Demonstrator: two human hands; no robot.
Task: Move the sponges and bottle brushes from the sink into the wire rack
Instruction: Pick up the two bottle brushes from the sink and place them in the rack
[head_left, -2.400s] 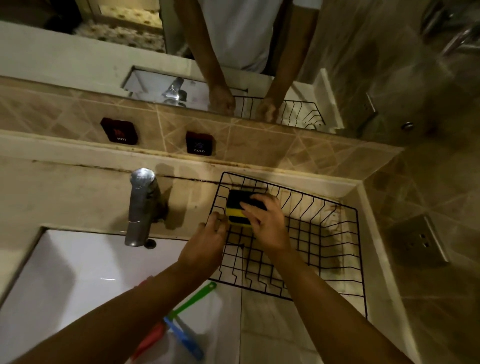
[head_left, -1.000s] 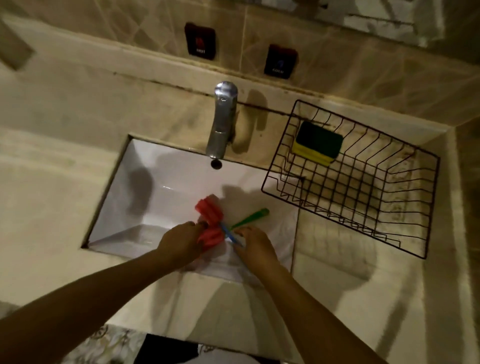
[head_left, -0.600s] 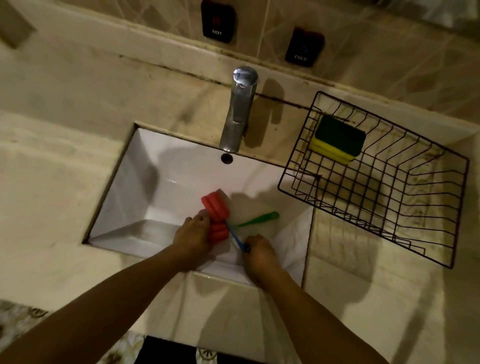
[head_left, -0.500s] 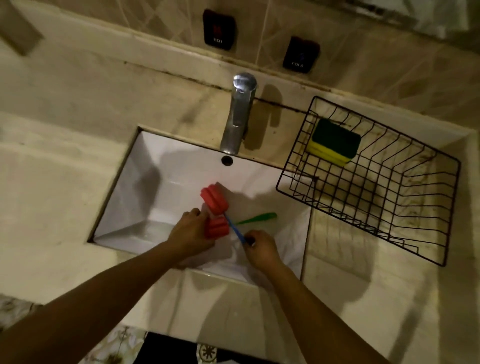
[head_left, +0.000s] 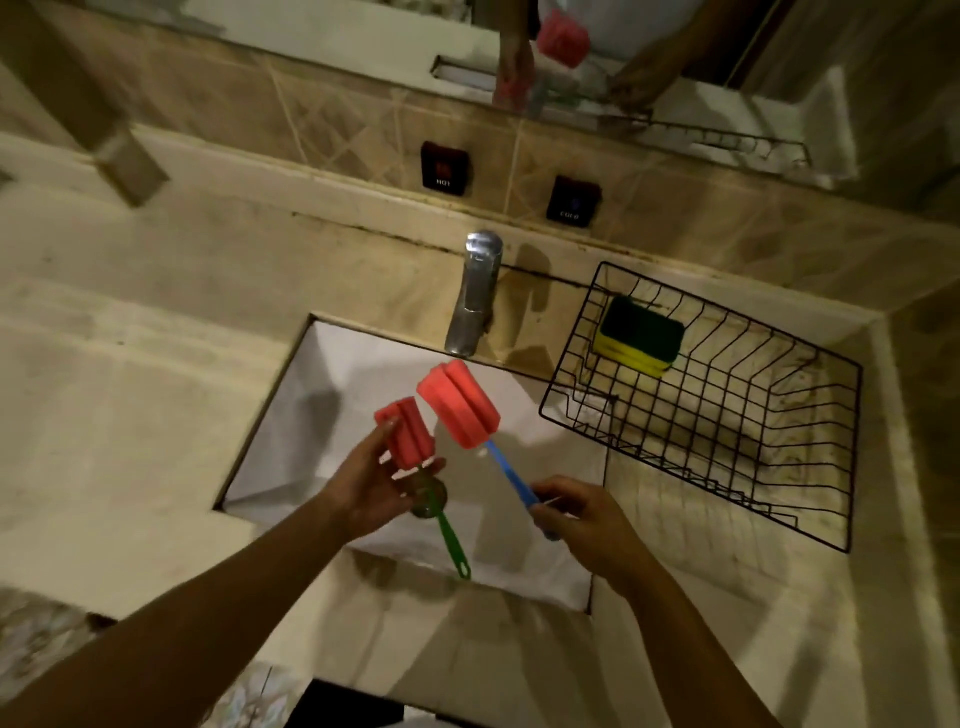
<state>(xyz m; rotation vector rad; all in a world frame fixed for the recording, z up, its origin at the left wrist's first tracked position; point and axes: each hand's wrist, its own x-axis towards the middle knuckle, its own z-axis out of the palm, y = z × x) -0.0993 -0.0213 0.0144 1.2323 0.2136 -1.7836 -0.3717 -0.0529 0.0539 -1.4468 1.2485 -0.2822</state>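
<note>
Fingers (head_left: 387, 441) of left hand (head_left: 363, 488) wrapped 1 red brush head (head_left: 405, 439); right hand (head_left: 582, 514) pinched blue handle (head_left: 511, 480). Both brushes, 0.5 s ago down in sink (head_left: 311, 405), were now lifted clear. Wire rack (head_left: 727, 467) w/ sponge (head_left: 641, 335) sat right of fingers: next stop, prob.

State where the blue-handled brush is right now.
In the head view, the blue-handled brush is held up over the sink by the right hand, its red head beside the green-handled brush, left of the rack.
</note>
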